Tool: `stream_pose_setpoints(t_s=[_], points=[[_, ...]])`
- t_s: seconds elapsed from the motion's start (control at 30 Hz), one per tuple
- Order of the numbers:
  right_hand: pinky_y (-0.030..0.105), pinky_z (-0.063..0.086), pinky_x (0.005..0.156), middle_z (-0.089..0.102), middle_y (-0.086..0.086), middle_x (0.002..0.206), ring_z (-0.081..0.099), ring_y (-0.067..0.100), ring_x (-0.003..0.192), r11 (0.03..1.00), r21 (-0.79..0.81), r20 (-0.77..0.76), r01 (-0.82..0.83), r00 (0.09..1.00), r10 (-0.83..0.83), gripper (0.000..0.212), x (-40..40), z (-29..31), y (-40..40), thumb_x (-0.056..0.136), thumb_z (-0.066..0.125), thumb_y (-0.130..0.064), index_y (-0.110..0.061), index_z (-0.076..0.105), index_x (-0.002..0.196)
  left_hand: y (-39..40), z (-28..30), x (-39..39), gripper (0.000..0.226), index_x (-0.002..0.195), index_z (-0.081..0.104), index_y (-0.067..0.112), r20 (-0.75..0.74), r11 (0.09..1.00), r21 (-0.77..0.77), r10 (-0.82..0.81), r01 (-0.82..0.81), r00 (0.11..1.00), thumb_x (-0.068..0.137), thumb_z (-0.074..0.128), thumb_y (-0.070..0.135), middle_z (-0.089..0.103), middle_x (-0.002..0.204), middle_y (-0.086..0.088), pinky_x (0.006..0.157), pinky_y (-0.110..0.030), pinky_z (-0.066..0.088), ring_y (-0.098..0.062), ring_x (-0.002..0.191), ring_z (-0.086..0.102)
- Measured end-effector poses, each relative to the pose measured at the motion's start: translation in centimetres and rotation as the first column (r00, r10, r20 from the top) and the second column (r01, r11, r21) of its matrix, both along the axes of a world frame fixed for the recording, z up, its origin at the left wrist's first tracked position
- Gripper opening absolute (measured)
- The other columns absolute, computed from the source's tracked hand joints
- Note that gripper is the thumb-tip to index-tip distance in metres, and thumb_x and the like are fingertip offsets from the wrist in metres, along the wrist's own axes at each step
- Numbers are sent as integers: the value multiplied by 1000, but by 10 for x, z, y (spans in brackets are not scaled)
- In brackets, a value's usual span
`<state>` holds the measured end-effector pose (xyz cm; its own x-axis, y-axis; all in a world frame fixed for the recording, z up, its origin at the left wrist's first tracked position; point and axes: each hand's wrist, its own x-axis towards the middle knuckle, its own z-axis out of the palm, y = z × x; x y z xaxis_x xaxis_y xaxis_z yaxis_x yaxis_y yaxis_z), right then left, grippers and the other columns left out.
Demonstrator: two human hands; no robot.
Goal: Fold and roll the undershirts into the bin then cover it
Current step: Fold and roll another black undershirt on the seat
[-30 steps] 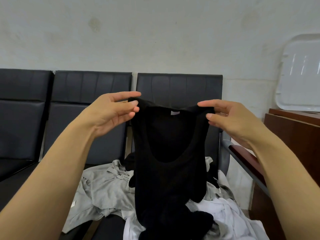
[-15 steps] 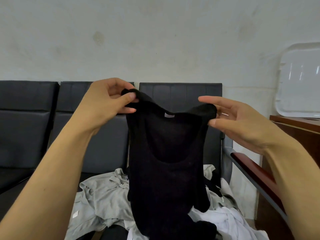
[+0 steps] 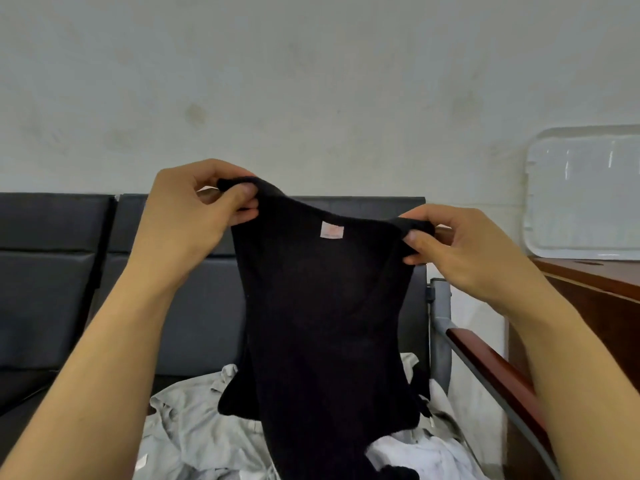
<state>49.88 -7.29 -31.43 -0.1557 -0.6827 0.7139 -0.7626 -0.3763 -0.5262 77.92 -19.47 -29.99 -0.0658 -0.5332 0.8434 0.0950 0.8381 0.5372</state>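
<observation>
Above the seat, left hand [image 3: 194,216] and right hand [image 3: 460,247] pinch a hanging black undershirt [image 3: 325,323] by its straps.

Even, diffuse indoor light, moderately bright, no hard shadows on the wall [image 3: 311,81]. Black undershirt [image 3: 325,323] is crushed to near-featureless dark, folds barely readable. Wide-angle bending at edges; faint glare streaks on the translucent lid [image 3: 585,192]; slightly soft overall.
</observation>
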Motion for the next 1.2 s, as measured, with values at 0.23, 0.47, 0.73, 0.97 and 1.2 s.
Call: stream_pose_setpoints(t_s=[0.23,0.47,0.73,0.97,1.2], points=[[20,55,72,72,-14,90,73,7,77,993,-98,-126,58,989,-70,21,20,24,31,104,55,-28,-37,72,96,29,24,6,10,95,72,21,-49,993,-79,85,-89,995,100,67,13,72,86,1,80,-27,63,-16,84,77],[12,44,53,72,-6,81,63,8,46,934,-325,52,146,989,-137,13,52,59,86,103,58,-36,-31,70,99,86,57,29,6,97,71,19,-147,984,-145,84,-105,986,101,66,20,69,77,17,81,-32,64,-14,81,75],[20,47,41,70,-1,88,58,10,43,885,-465,245,-18,958,148,12,83,91,129,107,56,-16,-15,66,113,135,70,37,9,98,70,18,-128,978,-203,22,-48,992,102,64,23,70,85,7,79,-32,64,-16,86,74],[19,41,44,61,3,71,51,13,47,906,-342,370,-249,851,373,18,83,81,105,108,51,-14,-11,69,110,113,54,24,17,95,70,17,-72,992,-126,-17,8,997,104,59,25,70,82,8,79,-29,63,-13,82,73],[20,39,43,56,4,55,47,15,41,907,-186,243,-378,877,415,20,73,29,27,96,60,-29,-13,71,95,49,11,-13,21,91,67,10,126,956,53,-293,288,948,105,57,23,65,75,2,72,-16,56,-7,71,65]])
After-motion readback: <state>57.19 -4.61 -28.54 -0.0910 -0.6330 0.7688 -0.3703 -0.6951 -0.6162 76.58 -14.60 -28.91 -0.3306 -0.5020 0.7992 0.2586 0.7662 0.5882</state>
